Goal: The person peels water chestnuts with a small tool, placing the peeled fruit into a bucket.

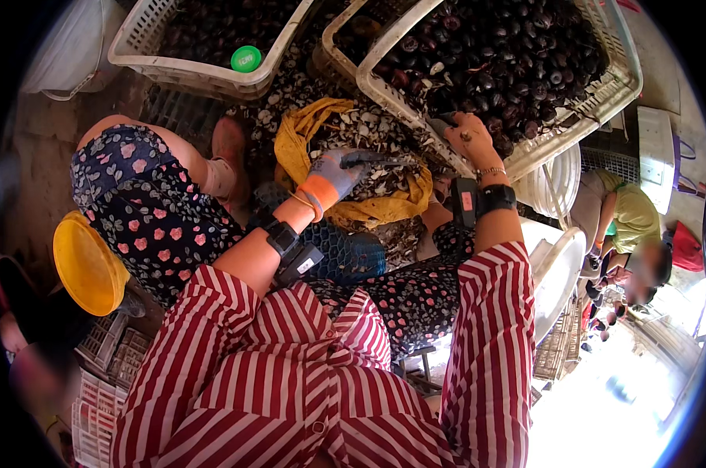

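Note:
My left hand (333, 175) wears a grey and orange glove and is closed over a yellow sack. Something dark and slim sticks out to the right from its dark fingertips; its kind is unclear. Whitish chips or peelings (368, 129) lie in and around the yellow sack (294, 140). My right hand (471, 142), its back bare and marked with a dark spot, is at the near left rim of a white crate (622, 90). Its fingers are curled, and what they hold is hard to see. Dark, shiny round fruits or nuts (517, 58) fill that crate.
Another white crate (205, 72) of dark pieces, with a green lid (246, 58) on it, stands at far left. A yellow bucket (88, 265) sits by my left knee. White buckets (552, 183) stand at right, where another person (630, 218) bends over.

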A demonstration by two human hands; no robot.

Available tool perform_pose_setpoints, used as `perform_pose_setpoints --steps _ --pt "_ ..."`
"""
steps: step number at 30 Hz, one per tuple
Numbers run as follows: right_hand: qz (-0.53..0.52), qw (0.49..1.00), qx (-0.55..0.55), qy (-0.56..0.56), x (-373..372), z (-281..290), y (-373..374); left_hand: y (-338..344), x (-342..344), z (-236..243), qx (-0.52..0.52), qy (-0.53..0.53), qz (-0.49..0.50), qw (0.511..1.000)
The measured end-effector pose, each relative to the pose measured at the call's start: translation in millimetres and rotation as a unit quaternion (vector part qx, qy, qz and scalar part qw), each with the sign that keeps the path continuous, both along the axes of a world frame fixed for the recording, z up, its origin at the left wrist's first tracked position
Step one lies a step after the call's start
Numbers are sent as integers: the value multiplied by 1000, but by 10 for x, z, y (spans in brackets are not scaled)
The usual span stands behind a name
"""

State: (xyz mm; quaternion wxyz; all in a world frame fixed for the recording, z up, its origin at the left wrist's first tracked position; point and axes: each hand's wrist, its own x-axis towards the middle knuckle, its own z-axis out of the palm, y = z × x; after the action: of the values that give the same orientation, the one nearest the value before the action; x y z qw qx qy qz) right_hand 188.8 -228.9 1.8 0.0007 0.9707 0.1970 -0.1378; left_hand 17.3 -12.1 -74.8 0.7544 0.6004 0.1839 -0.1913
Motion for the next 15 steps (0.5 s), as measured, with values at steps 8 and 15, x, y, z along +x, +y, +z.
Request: perform_pose_setpoints --steps 8,15 --pt "-329 817 416 229 -1186 513 545 138 -10 251 -167 44 64 983" --pt "-283 802 485 205 -1849 175 624 71 -99 315 -198 71 -35 977"
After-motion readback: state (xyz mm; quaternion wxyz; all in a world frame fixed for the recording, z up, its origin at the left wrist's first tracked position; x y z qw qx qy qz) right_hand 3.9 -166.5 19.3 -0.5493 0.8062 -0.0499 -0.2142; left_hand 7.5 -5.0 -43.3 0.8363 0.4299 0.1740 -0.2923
